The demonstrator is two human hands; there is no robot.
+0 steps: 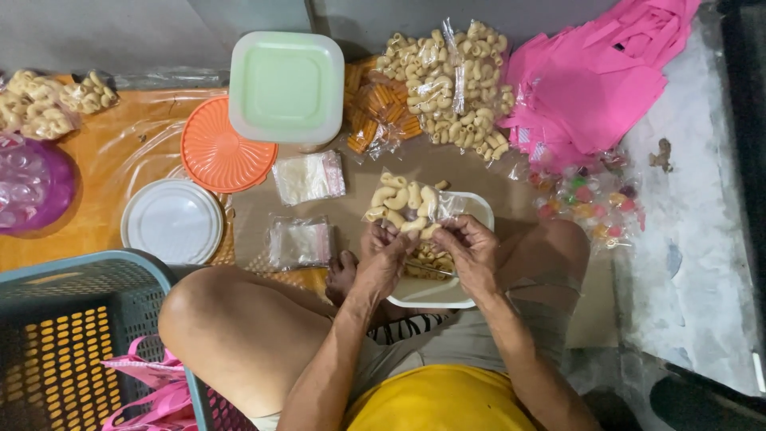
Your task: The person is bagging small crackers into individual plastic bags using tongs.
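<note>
I sit cross-legged on the floor. My left hand (384, 257) and my right hand (472, 249) both grip the mouth of a small clear bag of pale curved snacks (405, 203), held above a white square bowl (471, 209) that has more of the snacks in it. The bag's filled end points away from me. A thin stick-like thing lies across the bowl under my hands.
Ahead lie filled snack bags (451, 84), orange snack bags (381, 112), a pale green lidded tub (287, 84), an orange lid (219, 156), a white lid (171, 219), two small bags of white stuff (307, 177), pink bags (594, 76), coloured sweets (586, 199). A teal basket (72, 343) stands at left.
</note>
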